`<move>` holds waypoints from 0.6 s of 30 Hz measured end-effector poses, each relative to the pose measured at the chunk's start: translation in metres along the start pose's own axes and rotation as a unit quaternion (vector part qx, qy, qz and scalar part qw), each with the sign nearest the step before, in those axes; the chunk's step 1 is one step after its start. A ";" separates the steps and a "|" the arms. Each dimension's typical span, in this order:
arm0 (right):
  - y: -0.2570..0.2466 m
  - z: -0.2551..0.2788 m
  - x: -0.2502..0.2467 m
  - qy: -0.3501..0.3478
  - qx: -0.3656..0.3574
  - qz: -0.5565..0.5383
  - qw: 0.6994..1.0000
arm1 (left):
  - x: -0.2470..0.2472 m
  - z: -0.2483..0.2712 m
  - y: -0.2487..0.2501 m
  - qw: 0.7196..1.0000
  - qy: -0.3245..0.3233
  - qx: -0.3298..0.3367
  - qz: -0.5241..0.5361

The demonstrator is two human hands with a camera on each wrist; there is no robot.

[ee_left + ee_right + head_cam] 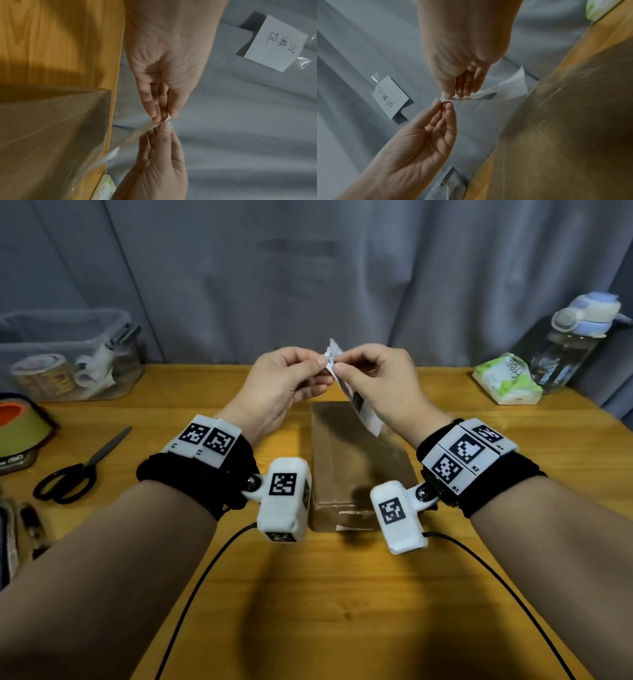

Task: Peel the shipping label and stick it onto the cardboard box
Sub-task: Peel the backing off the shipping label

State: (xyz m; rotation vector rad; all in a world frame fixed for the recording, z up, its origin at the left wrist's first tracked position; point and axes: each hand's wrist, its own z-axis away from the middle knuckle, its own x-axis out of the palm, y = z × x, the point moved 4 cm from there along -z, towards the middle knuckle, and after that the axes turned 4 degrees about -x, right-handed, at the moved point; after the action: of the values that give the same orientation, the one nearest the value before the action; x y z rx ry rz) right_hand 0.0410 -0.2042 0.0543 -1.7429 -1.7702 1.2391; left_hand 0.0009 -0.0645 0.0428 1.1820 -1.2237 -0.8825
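Both hands are raised above a brown cardboard box [356, 467] that lies on the wooden table [308, 594]. Between them hangs a white shipping label [356, 402] with black print, slanting down toward the box. My left hand [320, 360] pinches the label's upper corner with thumb and forefinger. My right hand [337, 365] pinches the same corner from the other side. In the left wrist view the label [137, 135] shows edge-on beside the box [51, 135]. The right wrist view shows the label [510, 86] curling behind my right hand [452, 95], with the left hand [443, 103] just below.
A clear plastic bin [68, 354] with tape rolls stands at the back left. Scissors [78, 470], a tape roll [20, 422] and pens [32, 529] lie on the left. A tissue pack [507, 378] and a water bottle [575, 344] stand at the back right. A grey curtain hangs behind.
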 end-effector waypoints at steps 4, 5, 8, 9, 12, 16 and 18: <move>0.002 0.005 0.003 -0.016 0.022 -0.092 0.995 | 0.005 0.000 -0.004 1.000 -0.008 0.016 -0.021; 0.002 0.006 0.002 -0.019 0.028 -0.103 0.994 | 0.006 0.000 -0.005 1.000 -0.011 0.018 -0.023; 0.003 0.006 0.000 -0.021 0.034 -0.115 0.993 | 0.009 0.001 -0.007 0.999 -0.022 0.022 -0.030; 0.003 0.006 -0.001 -0.020 0.033 -0.116 0.992 | 0.010 0.001 -0.007 0.999 -0.025 0.023 -0.033; 0.005 0.006 -0.003 -0.022 0.030 -0.115 0.993 | 0.013 0.001 -0.007 0.998 -0.031 0.031 -0.043; 0.006 0.007 -0.005 -0.021 0.029 -0.118 0.992 | 0.014 0.002 -0.008 0.997 -0.030 0.038 -0.055; 0.007 0.008 -0.006 -0.022 0.027 -0.118 0.992 | 0.014 0.002 -0.009 0.997 -0.031 0.038 -0.061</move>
State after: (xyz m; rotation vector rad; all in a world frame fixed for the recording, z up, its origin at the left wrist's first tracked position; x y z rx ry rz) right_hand 0.0397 -0.2133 0.0464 -1.4383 -1.8855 1.2216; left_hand 0.0020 -0.0806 0.0373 1.3108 -1.2545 -0.9762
